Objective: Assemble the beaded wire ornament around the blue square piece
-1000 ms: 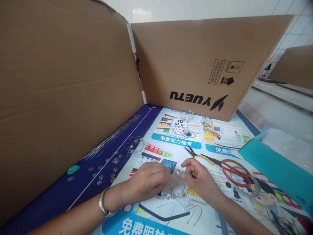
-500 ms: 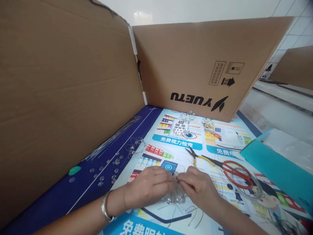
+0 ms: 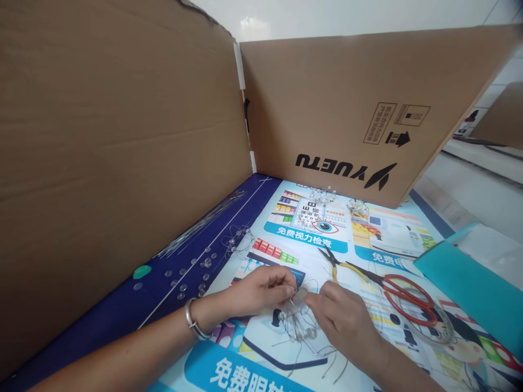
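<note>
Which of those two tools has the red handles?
The scissors have the red loop handles; the pliers next to them have yellow handles.

Here we go: we're looking at a loose cluster of thin silver wire, sitting right below the hands. Small clear discs are caught in the tangle, though we can't make out much detail on them. Long wire ends curve out toward us in thin, open loops. Up at the top of the cluster, the left hand pinches a short wire, and a clear disc sits just beside it, right up against the right hand.
</note>
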{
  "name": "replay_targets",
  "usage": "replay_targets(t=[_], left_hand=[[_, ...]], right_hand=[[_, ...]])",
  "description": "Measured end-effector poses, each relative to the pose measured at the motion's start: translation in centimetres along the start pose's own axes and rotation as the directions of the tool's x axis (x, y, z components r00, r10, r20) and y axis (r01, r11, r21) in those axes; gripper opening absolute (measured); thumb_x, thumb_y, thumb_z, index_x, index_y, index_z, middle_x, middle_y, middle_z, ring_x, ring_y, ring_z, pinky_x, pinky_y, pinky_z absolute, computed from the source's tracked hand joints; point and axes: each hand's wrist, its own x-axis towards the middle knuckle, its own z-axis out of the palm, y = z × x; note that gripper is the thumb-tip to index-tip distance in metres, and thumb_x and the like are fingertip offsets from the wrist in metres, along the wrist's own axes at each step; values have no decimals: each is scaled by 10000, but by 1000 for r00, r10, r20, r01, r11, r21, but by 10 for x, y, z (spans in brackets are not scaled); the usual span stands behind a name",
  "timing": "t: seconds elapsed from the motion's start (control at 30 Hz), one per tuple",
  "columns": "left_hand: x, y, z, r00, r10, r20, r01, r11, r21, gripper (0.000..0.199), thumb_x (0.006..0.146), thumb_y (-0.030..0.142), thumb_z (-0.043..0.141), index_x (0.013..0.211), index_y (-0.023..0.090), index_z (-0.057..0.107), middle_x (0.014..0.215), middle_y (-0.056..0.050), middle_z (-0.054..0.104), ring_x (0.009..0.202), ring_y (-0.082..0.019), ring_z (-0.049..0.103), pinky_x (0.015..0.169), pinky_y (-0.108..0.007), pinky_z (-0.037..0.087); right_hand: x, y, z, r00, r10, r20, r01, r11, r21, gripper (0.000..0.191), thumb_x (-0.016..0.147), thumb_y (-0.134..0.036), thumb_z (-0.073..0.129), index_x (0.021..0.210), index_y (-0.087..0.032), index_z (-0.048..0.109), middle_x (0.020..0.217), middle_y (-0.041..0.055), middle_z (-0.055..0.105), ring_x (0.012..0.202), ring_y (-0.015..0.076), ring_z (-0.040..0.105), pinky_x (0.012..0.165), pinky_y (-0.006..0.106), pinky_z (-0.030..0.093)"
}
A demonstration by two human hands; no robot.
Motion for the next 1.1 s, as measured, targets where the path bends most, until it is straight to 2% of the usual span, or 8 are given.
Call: replay_targets(t=[0.13, 0.3, 0.43, 0.53, 0.67, 0.87, 1.0, 1.1], left_hand=[[1, -6, -2, 999, -49, 13, 51, 984, -170, 178, 826, 300, 520, 842, 127, 555, 701, 8, 531, 581, -64, 481, 556, -199, 405], [1, -7, -4, 998, -48, 27, 53, 977, -205, 169, 820, 287, 535, 867, 126, 556, 716, 1, 537, 555, -56, 479, 529, -191, 381], [1, -3, -4, 998, -17, 67, 30, 978, -205, 170, 790, 266, 567, 897, 135, 545, 754, -9, 538, 623, -77, 499, 579, -212, 412], [0, -2, -2, 997, 17, 76, -6, 990, -138, 239, 728, 186, 618, 937, 152, 509, 790, -4, 538, 650, -80, 485, 578, -206, 410], [0, -5, 1, 997, 73, 31, -73, 997, 21, 273, 691, 96, 589, 931, 164, 477, 770, 22, 506, 589, -58, 431, 519, -179, 368], [0, -9, 6, 996, 92, -21, -88, 985, 152, 254, 699, 68, 530, 926, 163, 467, 769, 18, 492, 624, -72, 446, 539, -187, 386], [-1, -6, 11, 989, 131, -75, -104, 950, 295, 226, 711, 68, 508, 910, 169, 472, 759, 20, 488, 647, -84, 454, 560, -199, 389], [-2, -3, 14, 983, 165, -86, -123, 924, 362, 202, 721, 79, 504, 895, 172, 464, 766, 18, 494, 637, -82, 453, 561, -202, 386]], right_hand=[[0, -1, 0, 1000, -14, 22, 15, 999, -44, 271, 853, -130, 380, 876, -226, 633, 657, 12, 424, 576, 116, 399, 528, 238, 309], [1, -1, 0, 999, -29, 26, 30, 997, -66, 279, 846, -122, 390, 901, -234, 639, 661, 17, 448, 578, 117, 417, 523, 237, 320], [1, -1, 1, 1000, -21, 6, 21, 999, -44, 256, 843, -133, 410, 909, -227, 638, 681, 24, 468, 601, 123, 448, 550, 241, 354], [1, -1, 1, 1000, -3, 14, 3, 1000, -1, 230, 848, -158, 423, 933, -224, 626, 715, 34, 486, 633, 133, 471, 574, 252, 372], [0, 0, 1, 999, 32, 21, -34, 996, 84, 208, 854, -191, 430, 975, -220, 597, 760, 42, 505, 668, 141, 488, 604, 267, 389], [2, -4, 0, 997, 78, 4, -77, 969, 235, 179, 847, -223, 450, 988, -214, 559, 821, 51, 541, 738, 153, 516, 621, 263, 403], [2, -8, 0, 992, 121, 22, -123, 952, 280, 149, 842, -242, 463, 962, -216, 548, 820, 37, 563, 704, 139, 521, 611, 254, 398], [1, -8, 2, 978, 199, 56, -207, 936, 284, 155, 837, -285, 478, 966, -214, 527, 754, 12, 573, 631, 128, 517, 580, 253, 388]])
